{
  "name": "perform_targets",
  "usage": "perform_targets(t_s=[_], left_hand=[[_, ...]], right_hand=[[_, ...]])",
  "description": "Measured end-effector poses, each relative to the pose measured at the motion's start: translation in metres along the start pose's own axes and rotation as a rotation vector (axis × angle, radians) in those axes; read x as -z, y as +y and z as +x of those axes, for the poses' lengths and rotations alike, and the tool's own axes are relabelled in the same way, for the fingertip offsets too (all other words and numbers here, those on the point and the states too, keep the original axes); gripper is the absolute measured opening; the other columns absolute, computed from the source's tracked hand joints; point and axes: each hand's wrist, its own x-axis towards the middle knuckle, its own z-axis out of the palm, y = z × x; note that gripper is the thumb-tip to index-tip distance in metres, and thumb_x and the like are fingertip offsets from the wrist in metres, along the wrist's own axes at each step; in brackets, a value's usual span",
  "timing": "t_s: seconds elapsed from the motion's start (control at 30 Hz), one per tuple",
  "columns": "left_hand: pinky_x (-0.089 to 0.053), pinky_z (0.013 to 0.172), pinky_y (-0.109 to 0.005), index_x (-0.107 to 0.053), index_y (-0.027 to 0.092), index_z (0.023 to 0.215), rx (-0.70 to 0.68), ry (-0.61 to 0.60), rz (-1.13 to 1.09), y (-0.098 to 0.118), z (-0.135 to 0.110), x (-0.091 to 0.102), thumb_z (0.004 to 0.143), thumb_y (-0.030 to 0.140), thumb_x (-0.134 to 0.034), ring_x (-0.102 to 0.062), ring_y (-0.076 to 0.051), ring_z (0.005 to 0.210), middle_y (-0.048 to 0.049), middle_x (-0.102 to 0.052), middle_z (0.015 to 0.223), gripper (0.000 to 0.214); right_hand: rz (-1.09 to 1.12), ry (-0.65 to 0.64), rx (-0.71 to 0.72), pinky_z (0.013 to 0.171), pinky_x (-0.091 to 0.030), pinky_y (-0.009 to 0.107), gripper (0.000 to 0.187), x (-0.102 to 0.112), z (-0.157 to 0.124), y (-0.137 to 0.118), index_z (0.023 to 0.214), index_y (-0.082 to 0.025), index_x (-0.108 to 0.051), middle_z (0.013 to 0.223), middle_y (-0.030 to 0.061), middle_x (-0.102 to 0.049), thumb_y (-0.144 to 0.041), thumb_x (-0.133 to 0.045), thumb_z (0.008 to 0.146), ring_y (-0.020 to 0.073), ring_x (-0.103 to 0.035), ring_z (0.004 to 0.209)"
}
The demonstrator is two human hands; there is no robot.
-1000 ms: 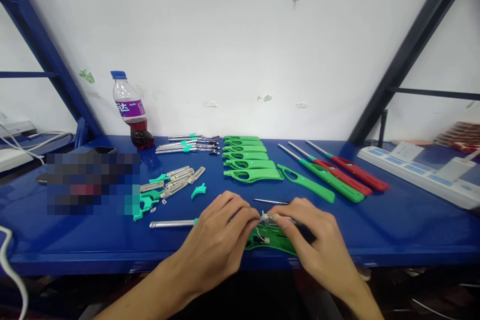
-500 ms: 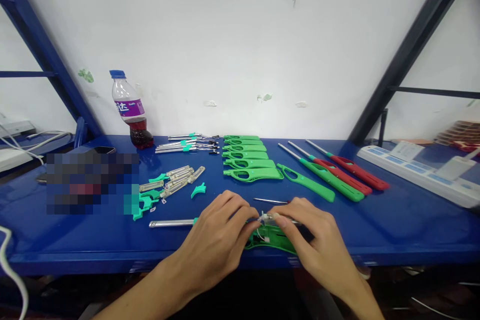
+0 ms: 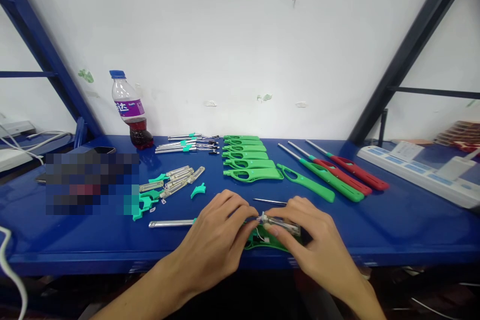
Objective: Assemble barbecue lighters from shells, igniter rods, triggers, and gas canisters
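Note:
A clear fuel reservoir [image 3: 287,225] with a pale fitting at its left end is pinched between the thumb and fingers of my right hand [image 3: 315,232]. My left hand [image 3: 223,232] has its fingertips pressed together right at that fitting; what they hold is too small to make out. Beneath both hands lies an open green lighter handle shell [image 3: 268,245] with a thin white wire and small parts inside. A metal lighter tube [image 3: 170,223] sticks out to the left from under my left hand. Behind my right fingers lies a slim metal tool [image 3: 270,201], partly hidden.
Green handle shells [image 3: 255,174] are lined up behind my hands. Whole lighters [image 3: 348,175] lie to the right, near a power strip [image 3: 416,172]. At left are loose reservoirs [image 3: 180,180], teal triggers [image 3: 144,205], metal tubes [image 3: 176,148] and a drink bottle [image 3: 129,110].
The reservoir in my right hand has turned and now shows more of its clear body. My right fingers have shifted slightly; my left hand stays nearly in place.

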Motion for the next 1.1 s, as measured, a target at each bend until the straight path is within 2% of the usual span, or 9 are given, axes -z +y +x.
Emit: perform_targets(t_s=[0.1,0.17,0.3,0.43,0.57,0.77,0.93,1.1], left_hand=[[-0.052,0.088,-0.034,-0.07,0.02,0.114,0.134,-0.007,-0.086,0.002,0.002,0.014,0.109,0.008,-0.049,-0.064,-0.02,0.096,-0.0032,-0.074,0.104,0.024],[-0.052,0.089,-0.033,-0.071,0.023,0.115,0.209,-0.053,-0.068,0.0,0.002,0.027,0.11,0.011,-0.049,-0.066,-0.019,0.1,-0.0015,-0.075,0.107,0.025],[-0.049,0.098,-0.038,-0.073,0.029,0.113,0.268,-0.235,0.066,-0.013,-0.005,0.051,0.109,0.018,-0.054,-0.067,-0.022,0.108,-0.0001,-0.074,0.113,0.023],[-0.049,0.1,-0.037,-0.074,0.031,0.116,0.322,-0.317,0.133,-0.028,-0.015,0.064,0.103,0.023,-0.065,-0.067,-0.024,0.115,0.0006,-0.075,0.119,0.018],[-0.05,0.091,-0.032,-0.077,0.033,0.11,0.374,-0.416,0.141,-0.031,-0.016,0.068,0.101,0.025,-0.069,-0.071,-0.023,0.107,0.0034,-0.078,0.113,0.015],[-0.049,0.08,-0.029,-0.08,0.03,0.1,0.393,-0.526,0.14,-0.026,-0.005,0.067,0.101,0.015,-0.065,-0.073,-0.02,0.091,0.0019,-0.079,0.1,0.022],[-0.048,0.076,-0.028,-0.081,0.028,0.097,0.333,-0.495,0.119,-0.028,-0.005,0.066,0.1,0.007,-0.059,-0.071,-0.018,0.086,0.001,-0.077,0.095,0.031],[-0.046,0.072,-0.028,-0.08,0.026,0.092,0.307,-0.493,0.092,-0.027,-0.008,0.063,0.101,0.006,-0.057,-0.07,-0.018,0.081,0.0,-0.076,0.093,0.032]], right_hand=[[0.009,0.032,0.002,0.087,-0.042,0.035,0.008,0.001,0.0,0.0,0.112,-0.035,-0.075,0.094,-0.0061,-0.075,-0.035,-0.071,0.106,0.0173,-0.064,0.084],[0.015,0.028,-0.01,0.087,-0.043,0.035,0.005,0.001,0.0,0.0,0.109,-0.034,-0.075,0.096,-0.0064,-0.076,-0.036,-0.071,0.106,0.0173,-0.064,0.084],[0.02,0.01,-0.037,0.087,-0.043,0.036,0.007,0.002,0.0,-0.002,0.103,-0.032,-0.074,0.096,-0.0057,-0.077,-0.036,-0.069,0.107,0.0182,-0.063,0.085],[0.026,-0.028,-0.062,0.088,-0.042,0.036,0.012,0.002,0.001,-0.002,0.1,-0.031,-0.074,0.096,-0.0045,-0.076,-0.035,-0.067,0.108,0.0187,-0.064,0.088],[0.035,-0.056,-0.079,0.085,-0.043,0.036,0.014,0.002,0.001,-0.003,0.099,-0.031,-0.075,0.097,-0.004,-0.076,-0.035,-0.066,0.108,0.0195,-0.065,0.089],[-0.042,-0.025,-0.027,0.087,-0.042,0.036,0.011,-0.004,0.0,0.002,0.104,-0.03,-0.073,0.098,-0.0021,-0.074,-0.034,-0.065,0.109,0.0194,-0.066,0.088],[-0.14,-0.041,0.023,0.083,-0.042,0.037,0.015,-0.008,0.0,0.002,0.108,-0.027,-0.073,0.097,0.0011,-0.072,-0.035,-0.06,0.112,0.02,-0.066,0.087],[-0.175,-0.052,0.04,0.082,-0.044,0.036,0.021,-0.008,0.001,0.002,0.108,-0.026,-0.073,0.096,0.0026,-0.072,-0.038,-0.057,0.113,0.0208,-0.067,0.088]])
